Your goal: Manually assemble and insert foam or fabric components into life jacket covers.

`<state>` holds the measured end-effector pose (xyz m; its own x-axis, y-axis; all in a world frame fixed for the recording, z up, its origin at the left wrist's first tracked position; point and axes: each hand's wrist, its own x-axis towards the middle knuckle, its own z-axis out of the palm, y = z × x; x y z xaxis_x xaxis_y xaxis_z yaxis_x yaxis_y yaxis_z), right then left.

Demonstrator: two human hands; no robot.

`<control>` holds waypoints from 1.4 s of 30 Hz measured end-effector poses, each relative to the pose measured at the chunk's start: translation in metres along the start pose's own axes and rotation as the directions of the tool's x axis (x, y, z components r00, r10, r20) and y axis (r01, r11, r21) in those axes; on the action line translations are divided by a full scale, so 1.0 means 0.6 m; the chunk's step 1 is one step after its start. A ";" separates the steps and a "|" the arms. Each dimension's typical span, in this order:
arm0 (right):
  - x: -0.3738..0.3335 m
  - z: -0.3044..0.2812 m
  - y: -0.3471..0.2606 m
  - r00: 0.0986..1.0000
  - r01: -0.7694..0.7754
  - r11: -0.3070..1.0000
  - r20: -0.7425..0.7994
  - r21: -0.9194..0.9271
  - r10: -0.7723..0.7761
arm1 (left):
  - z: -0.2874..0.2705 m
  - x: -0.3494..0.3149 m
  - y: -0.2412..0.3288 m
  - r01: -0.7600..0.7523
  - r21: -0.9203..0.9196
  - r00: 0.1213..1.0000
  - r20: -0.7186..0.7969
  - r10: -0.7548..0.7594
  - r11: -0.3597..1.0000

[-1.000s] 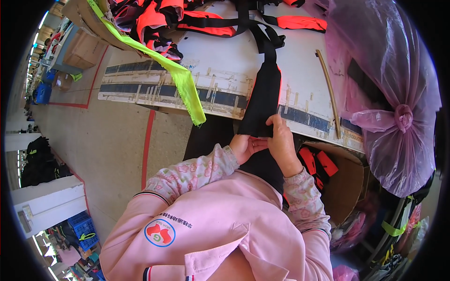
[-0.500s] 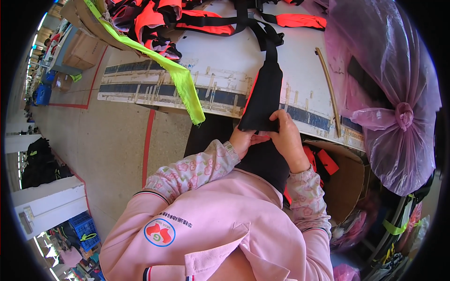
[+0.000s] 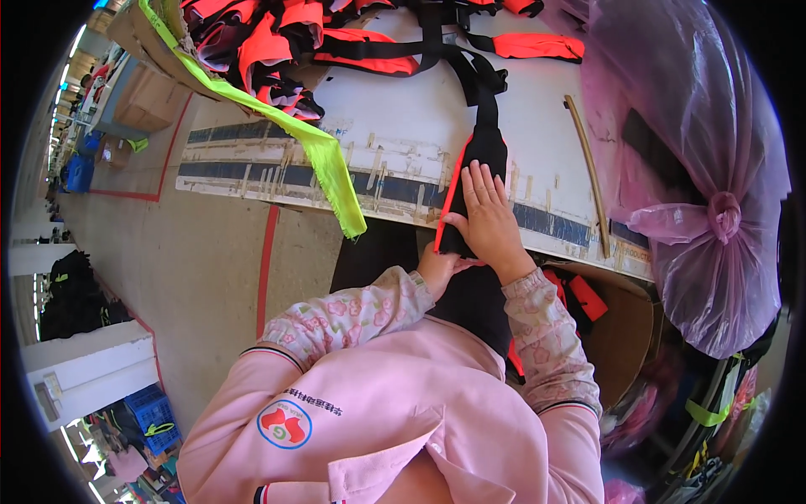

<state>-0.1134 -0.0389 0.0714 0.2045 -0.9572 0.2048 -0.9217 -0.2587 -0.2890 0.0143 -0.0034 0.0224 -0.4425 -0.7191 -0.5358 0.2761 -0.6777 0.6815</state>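
A long black padded piece [image 3: 485, 149] with an orange edge lies over the near edge of the white worktable [image 3: 395, 118], and a black strap [image 3: 475, 74] runs from it up to the pile. My right hand [image 3: 487, 220] lies flat on it, fingers stretched out, thumb at the orange edge. My left hand [image 3: 438, 269] is just below the table edge, closed on the piece's lower end, which hangs down in front of me. Pink sleeves cover both forearms.
A pile of orange and black vests [image 3: 277, 42] covers the table's far side. A neon yellow strap [image 3: 329, 164] hangs over the edge. To the right are a wooden stick [image 3: 588, 176] and a knotted pink plastic bag [image 3: 697, 168]. A cardboard box [image 3: 621, 328] stands below.
My right hand has gone from pinching the piece's lower end beside my left hand to lying flat higher up on it. The piece now lies straighter over the table edge.
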 end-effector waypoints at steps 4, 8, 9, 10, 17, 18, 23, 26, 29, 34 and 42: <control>0.003 -0.003 0.002 1.000 -0.006 1.000 0.018 0.001 0.006 | -0.008 0.008 -0.006 0.032 -0.175 0.985 0.174 -0.001 0.984; 0.002 -0.004 0.010 1.000 -0.025 1.000 -0.005 0.014 0.025 | 0.001 0.014 -0.002 0.154 -0.266 0.959 0.272 -0.079 0.952; 0.003 -0.004 0.010 1.000 -0.024 0.999 -0.005 0.028 0.024 | -0.003 0.015 -0.004 0.139 -0.234 0.963 0.257 -0.076 0.962; 0.005 -0.004 0.011 1.000 -0.022 0.999 -0.007 0.040 0.023 | -0.006 0.017 -0.004 0.122 -0.202 0.967 0.244 -0.071 0.972; -0.044 -0.079 0.117 0.857 -0.191 0.945 -0.424 0.266 0.293 | -0.009 0.006 0.000 0.037 0.016 0.973 0.229 -0.039 0.999; -0.071 -0.091 0.161 0.792 -0.407 0.908 -0.456 0.100 0.405 | -0.012 0.011 -0.007 0.064 0.046 0.965 0.250 -0.073 0.997; -0.156 -0.132 0.237 0.743 -0.650 0.607 -0.217 -0.457 0.633 | -0.005 0.003 -0.007 0.048 0.008 0.960 0.277 -0.049 0.999; -0.157 -0.128 0.249 0.781 -0.598 0.646 -0.161 -0.475 0.604 | 0.001 -0.003 -0.001 0.044 0.004 0.960 0.276 -0.043 0.999; -0.170 -0.122 0.262 0.813 -0.576 0.702 -0.206 -0.418 0.544 | 0.011 -0.008 0.002 0.064 0.024 0.972 0.226 -0.068 0.998; -0.220 -0.185 0.127 0.760 -0.563 0.637 0.025 0.527 0.650 | 0.010 -0.005 0.015 0.022 0.084 0.966 0.255 -0.043 0.996; -0.502 -0.190 -0.037 0.616 -0.773 0.318 0.527 0.550 0.585 | 0.015 -0.008 -0.001 -0.069 0.045 0.977 0.207 0.059 0.997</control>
<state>-0.1924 0.2700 0.1228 -0.2399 -0.8093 -0.5362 -0.2697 0.5861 -0.7640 0.0087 0.0019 0.0292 -0.5928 -0.7101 -0.3799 0.2677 -0.6186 0.7387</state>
